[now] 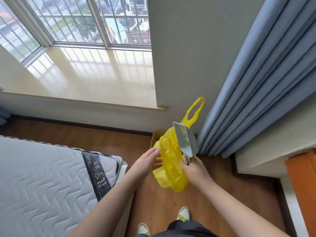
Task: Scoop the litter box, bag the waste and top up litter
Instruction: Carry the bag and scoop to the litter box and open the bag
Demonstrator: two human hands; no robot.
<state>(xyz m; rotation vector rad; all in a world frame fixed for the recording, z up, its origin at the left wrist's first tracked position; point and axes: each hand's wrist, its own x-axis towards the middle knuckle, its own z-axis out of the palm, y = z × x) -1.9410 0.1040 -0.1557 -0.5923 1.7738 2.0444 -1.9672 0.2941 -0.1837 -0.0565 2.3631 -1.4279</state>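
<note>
1. The fingers [154, 152] of the left hand [148, 162] are stretched out nearly straight, their tips touching the left side of the yellow plastic bag [171, 165] — pressing against the film, not curled round it.
2. To the far left lies a quilted grey mattress [42, 177] with a dark label band across its corner; above it a pale, glossy window sill [89, 74] runs under the barred window [77, 19].
3. The bag hangs in the air between the two hands, crumpled and bulging at the bottom, with one loop handle [196, 108] standing up above it.
4. Just behind the bag, on the wooden floor [162, 202] against the wall, a pale bin or box [156, 136] shows only its rim and part of one side; the bag hides the rest, and I cannot tell what it holds.
5. The right hand [195, 170] is closed round the handle of a grey slotted litter scoop [185, 141] — the scoop's blade points up and away, lying against the right side of the bag. Whether this hand also pinches the bag's edge I cannot tell.
6. Right of the scoop, blue curtains [256, 82] fall in folds to the floor, and an orange-brown wooden edge [302, 185] shows at the far right.
7. At the bottom, two pale shoes [183, 213] with green trim stand on the floor.
</note>
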